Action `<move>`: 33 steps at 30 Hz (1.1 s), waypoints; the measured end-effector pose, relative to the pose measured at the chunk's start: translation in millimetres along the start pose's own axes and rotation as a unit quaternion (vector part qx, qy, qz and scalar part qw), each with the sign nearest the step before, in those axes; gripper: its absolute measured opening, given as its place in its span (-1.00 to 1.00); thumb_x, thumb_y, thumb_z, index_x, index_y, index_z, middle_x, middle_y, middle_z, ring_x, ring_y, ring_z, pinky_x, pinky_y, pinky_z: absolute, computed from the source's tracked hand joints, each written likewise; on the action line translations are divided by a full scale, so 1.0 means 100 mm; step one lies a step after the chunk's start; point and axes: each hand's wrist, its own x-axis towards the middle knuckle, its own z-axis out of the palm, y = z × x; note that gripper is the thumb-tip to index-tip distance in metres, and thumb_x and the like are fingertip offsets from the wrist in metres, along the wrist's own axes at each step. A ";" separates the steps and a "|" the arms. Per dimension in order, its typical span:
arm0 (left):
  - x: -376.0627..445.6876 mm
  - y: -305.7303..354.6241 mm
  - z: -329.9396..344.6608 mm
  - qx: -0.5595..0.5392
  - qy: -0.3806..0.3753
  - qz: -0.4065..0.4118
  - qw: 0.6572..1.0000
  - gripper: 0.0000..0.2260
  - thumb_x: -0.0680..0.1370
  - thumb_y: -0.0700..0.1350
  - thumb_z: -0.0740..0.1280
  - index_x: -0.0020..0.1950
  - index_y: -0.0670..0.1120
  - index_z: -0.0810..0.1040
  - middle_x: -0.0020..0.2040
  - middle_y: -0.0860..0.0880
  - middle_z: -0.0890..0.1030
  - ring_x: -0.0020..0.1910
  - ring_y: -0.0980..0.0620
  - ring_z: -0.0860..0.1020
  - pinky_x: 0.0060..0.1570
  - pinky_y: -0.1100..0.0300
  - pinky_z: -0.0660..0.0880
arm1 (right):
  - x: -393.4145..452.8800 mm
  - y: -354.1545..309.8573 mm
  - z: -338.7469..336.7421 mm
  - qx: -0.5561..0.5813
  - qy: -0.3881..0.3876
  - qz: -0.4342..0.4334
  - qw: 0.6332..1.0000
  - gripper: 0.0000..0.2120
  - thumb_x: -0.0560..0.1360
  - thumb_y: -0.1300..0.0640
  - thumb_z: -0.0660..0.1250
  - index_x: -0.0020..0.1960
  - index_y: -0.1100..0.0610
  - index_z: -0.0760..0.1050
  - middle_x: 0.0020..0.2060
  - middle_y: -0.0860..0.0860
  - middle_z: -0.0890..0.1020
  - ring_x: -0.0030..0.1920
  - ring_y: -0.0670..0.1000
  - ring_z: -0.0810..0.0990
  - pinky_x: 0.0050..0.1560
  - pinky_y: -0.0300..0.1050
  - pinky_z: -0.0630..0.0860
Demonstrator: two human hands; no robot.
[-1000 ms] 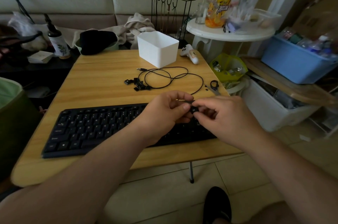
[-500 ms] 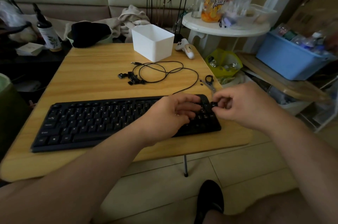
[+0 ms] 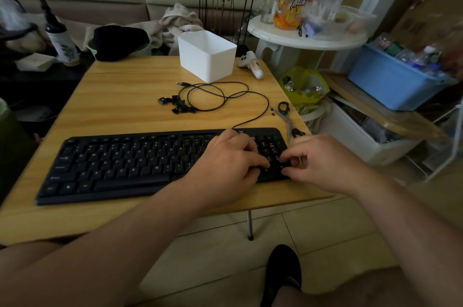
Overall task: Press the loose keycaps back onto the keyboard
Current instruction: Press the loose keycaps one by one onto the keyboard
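Now, from the head camera, a long black keyboard (image 3: pixel 112 164) lies flat across a wooden table (image 3: pixel 125 96), with its long side running left to right in front of the person. Both hands are down at the right end of it, over the number keys. The left hand (image 3: pixel 225 164) rests on top of the keys with its fingers bent and the tips pointing right. The right hand (image 3: pixel 323 164) comes in from the right edge, with its fingers curled in toward the same spot. The two sets of fingertips almost meet above the lower number keys. It looks like a small black keycap is being set there, but the fingers hide it, so I cannot tell if either hand is pinching a cap or just pushing down. The right hand seems nearer to the spot, and I think the next move is a straight push down. More loose keycaps (image 3: pixel 176 105) wait in a small pile farther back on the table, to the left of where the hands are and well apart from them. They are little, dark, boxy bits of hard plastic. A thin black cable (image 3: pixel 220 99) curls in loops just beside the pile and runs to the back of the keyboard. A white plastic box (image 3: pixel 208 56) with smooth sides stands behind the cable. A metal puller tool (image 3: pixel 285 114) lies near the table's right edge. The table top is yellow wood with lines in it.
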 end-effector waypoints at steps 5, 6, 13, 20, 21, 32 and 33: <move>-0.02 0.05 0.04 0.065 -0.029 0.020 0.997 -0.66 0.62 0.17 0.19 0.34 0.30 0.59 0.16 0.09 0.47 0.22 -0.04 0.38 0.16 -0.01 0.37 | 0.03 -0.01 -0.02 0.063 -0.012 0.057 0.996 -0.82 0.47 -0.02 0.56 0.06 -0.19 0.69 -0.16 -0.18 0.61 -0.19 -0.20 0.54 -0.13 -0.17 0.51; -0.02 0.07 0.05 0.075 -0.029 0.023 0.996 -0.65 0.62 0.18 0.16 0.34 0.31 0.59 0.16 0.08 0.47 0.21 -0.05 0.38 0.16 -0.01 0.37 | 0.04 -0.02 -0.02 0.062 -0.016 0.060 0.996 -0.83 0.47 -0.01 0.56 0.04 -0.18 0.70 -0.16 -0.18 0.61 -0.18 -0.19 0.55 -0.12 -0.16 0.53; 0.00 0.14 0.09 0.118 -0.023 0.034 0.992 -0.66 0.62 0.19 0.14 0.30 0.31 0.60 0.16 0.06 0.47 0.20 -0.08 0.41 0.11 -0.02 0.37 | 0.08 -0.08 -0.02 0.034 -0.027 0.064 0.997 -0.93 0.48 0.02 0.55 -0.08 -0.15 0.72 -0.18 -0.18 0.63 -0.12 -0.18 0.57 -0.03 -0.04 0.58; 0.00 0.14 0.10 0.126 -0.021 0.033 0.991 -0.64 0.60 0.17 0.16 0.33 0.29 0.60 0.14 0.03 0.51 0.18 -0.10 0.43 0.10 -0.05 0.39 | 0.08 -0.18 0.00 0.012 -0.007 0.100 0.995 -0.95 0.49 0.05 0.53 -0.13 -0.10 0.73 -0.23 -0.19 0.65 -0.14 -0.19 0.58 -0.09 -0.15 0.59; 0.01 0.14 0.09 0.127 -0.021 0.032 0.991 -0.64 0.60 0.17 0.15 0.33 0.29 0.60 0.14 0.03 0.51 0.18 -0.10 0.43 0.11 -0.05 0.39 | 0.08 -0.19 0.01 0.008 0.000 0.106 0.994 -0.94 0.49 0.05 0.52 -0.14 -0.09 0.72 -0.23 -0.19 0.65 -0.14 -0.18 0.58 -0.07 -0.12 0.61; 0.01 0.14 0.09 0.142 -0.040 0.038 0.988 -0.58 0.61 0.23 0.07 0.36 0.31 0.58 0.18 0.03 0.48 0.22 -0.10 0.39 0.16 -0.09 0.39 | 0.12 -0.31 0.03 -0.106 -0.013 0.082 0.991 -0.88 0.51 0.10 0.43 -0.16 -0.07 0.69 -0.24 -0.10 0.63 -0.13 0.00 0.58 -0.11 0.03 0.65; 0.01 0.15 0.09 0.139 -0.035 0.038 0.989 -0.59 0.61 0.22 0.08 0.36 0.30 0.57 0.17 0.03 0.49 0.21 -0.10 0.40 0.14 -0.10 0.40 | 0.11 -0.28 0.04 -0.093 -0.010 0.090 0.991 -0.89 0.52 0.09 0.44 -0.16 -0.07 0.70 -0.23 -0.11 0.64 -0.13 -0.02 0.59 -0.10 0.01 0.64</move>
